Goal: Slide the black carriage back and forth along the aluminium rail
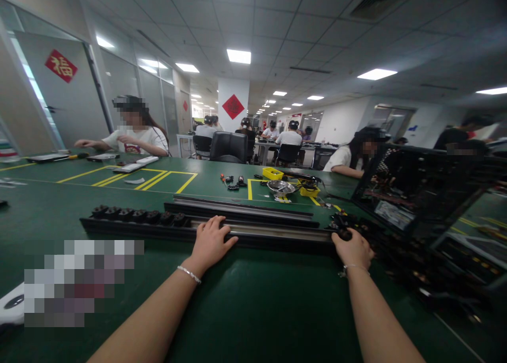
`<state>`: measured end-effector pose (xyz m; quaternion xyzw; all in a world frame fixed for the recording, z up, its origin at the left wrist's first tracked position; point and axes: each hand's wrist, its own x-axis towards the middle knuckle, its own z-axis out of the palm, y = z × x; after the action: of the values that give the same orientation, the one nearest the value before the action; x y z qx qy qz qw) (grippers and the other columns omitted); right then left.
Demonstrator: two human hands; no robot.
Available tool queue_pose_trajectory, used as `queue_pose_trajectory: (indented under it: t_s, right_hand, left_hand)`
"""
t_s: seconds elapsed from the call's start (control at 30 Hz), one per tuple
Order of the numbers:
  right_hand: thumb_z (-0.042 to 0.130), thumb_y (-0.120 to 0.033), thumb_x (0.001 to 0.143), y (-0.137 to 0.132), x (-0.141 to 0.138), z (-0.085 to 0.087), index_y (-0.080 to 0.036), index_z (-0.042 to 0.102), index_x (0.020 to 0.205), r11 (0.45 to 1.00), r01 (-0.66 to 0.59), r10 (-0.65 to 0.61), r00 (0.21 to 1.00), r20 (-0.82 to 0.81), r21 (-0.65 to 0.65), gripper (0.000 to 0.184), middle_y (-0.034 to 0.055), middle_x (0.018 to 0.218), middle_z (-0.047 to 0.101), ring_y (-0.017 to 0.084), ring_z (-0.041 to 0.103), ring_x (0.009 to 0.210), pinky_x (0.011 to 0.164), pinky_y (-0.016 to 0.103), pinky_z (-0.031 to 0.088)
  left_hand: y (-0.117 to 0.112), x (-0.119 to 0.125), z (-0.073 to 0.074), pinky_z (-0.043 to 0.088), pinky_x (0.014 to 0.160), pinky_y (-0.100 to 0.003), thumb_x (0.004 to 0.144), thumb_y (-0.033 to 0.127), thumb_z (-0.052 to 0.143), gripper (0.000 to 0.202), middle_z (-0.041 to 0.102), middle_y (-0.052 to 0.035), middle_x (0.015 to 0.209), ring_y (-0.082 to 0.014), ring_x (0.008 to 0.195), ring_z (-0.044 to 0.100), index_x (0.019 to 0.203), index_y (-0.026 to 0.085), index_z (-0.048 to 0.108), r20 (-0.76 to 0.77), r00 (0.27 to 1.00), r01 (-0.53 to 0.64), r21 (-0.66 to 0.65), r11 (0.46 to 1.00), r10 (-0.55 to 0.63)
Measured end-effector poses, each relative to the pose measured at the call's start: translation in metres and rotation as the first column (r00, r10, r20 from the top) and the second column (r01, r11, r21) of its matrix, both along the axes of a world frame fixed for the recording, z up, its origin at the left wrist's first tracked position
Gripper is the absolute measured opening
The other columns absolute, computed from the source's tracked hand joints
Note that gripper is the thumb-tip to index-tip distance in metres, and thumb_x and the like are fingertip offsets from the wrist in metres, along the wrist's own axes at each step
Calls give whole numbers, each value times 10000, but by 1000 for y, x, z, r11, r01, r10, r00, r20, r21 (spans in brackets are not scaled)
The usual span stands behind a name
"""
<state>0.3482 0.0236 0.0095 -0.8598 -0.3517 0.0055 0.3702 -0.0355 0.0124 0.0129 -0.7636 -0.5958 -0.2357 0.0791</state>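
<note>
Beneath left hand (212, 241), fingers spread, black rail (277, 240); at rail's right end, right hand (355, 250) holding black part (345, 235).

Work surface: green tabletop (269, 305), marked with yellow lines (185, 183). Front black channel rail (277, 240) lies crosswise near the middle; rear black channel rail (245, 207) lies just behind, roughly parallel. Beyond the rails: a red-handled tool (223, 178), with small black parts (241, 182) near it; further right, a metal bowl (280, 188) sits near a rear yellow bin (272, 174) and a right yellow bin (309, 191). Right side: heap of black components (431, 278), individual pieces indistinct. Far left: flat white-topped pieces (137, 165). Near left: a white object (11, 306), largely obscured by pixelation.
</note>
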Motion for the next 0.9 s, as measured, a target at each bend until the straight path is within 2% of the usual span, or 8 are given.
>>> queue_pose_trajectory:
  t_s: [0.3,0.9]
  right_hand:
    - [503,-535,688,-1,5,2,-208,482,1242,1000,5,-5,999,42,0,643,168,1245,485,344,428,1171,924,476,381]
    - [518,-516,691,0,9,3,-192,474,1253,1000,19,-20,999,30,13,650,174,1186,528,339,476,1118,910,459,409]
  left_hand:
    - [1,-1,-2,300,967,-482,817,508,463,322,498,-79,1309,-277,1247,384,912,262,648,-38,999,2,22,1000,-1]
    - [0,0,0,284,979,-489,812,508,468,320,499,-72,1310,-282,1258,365,907,267,657,-9,1000,1,1,1000,-1]
